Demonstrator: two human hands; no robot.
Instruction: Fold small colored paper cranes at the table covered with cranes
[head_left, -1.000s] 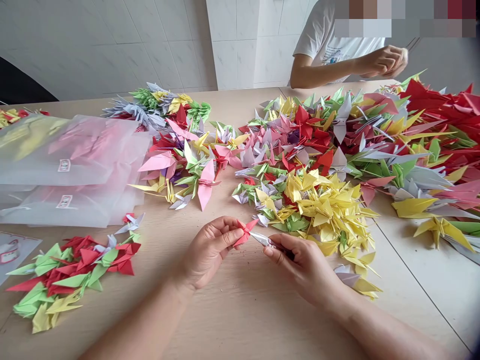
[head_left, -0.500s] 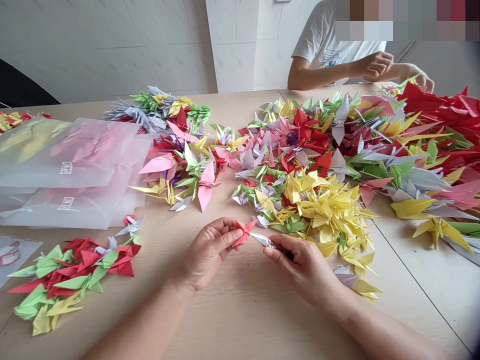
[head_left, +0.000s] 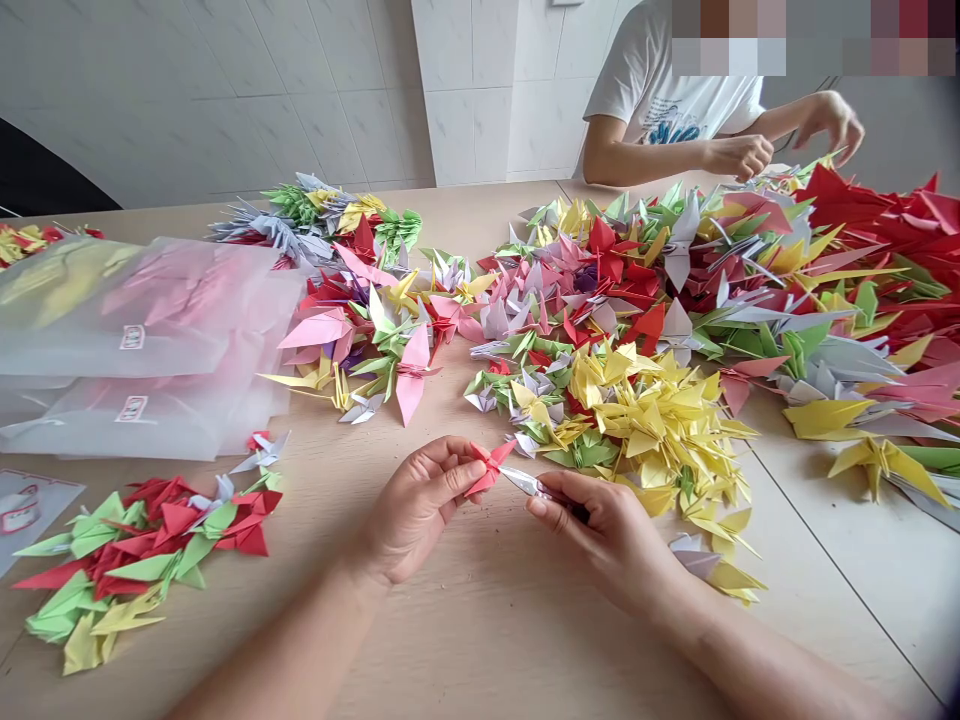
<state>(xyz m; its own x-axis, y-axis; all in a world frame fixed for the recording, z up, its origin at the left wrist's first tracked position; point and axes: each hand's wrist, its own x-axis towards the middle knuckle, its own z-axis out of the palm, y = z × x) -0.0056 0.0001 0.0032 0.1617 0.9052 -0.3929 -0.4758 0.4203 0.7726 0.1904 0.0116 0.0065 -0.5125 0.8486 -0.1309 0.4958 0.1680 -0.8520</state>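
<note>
Between the thumb and fingers of my left hand (head_left: 431, 500) is a small red origami crane (head_left: 489, 467), its points spread outward. My right hand (head_left: 592, 520) is closed round the dark handle of a pointed silver tool (head_left: 519, 480); its exact kind I cannot make out. The tool's tip meets the right side of the red crane. Just beyond my right hand lies a heap of yellow origami cranes (head_left: 645, 410). A smaller pile of red, green and yellow cranes (head_left: 165, 540) rests to the left of my left forearm.
Frosted plastic bags (head_left: 172, 415) with folded paper inside lie at the left. Mixed-colour cranes (head_left: 540, 290) spread over the table (head_left: 450, 640) toward the back and right. Across the table, a person in a white shirt (head_left: 660, 110) holds their hands near the far heap.
My hands, the red crane and the silver tool stay almost in place. Across the table, the other person's hands have moved, one lifting and the other lowering.
</note>
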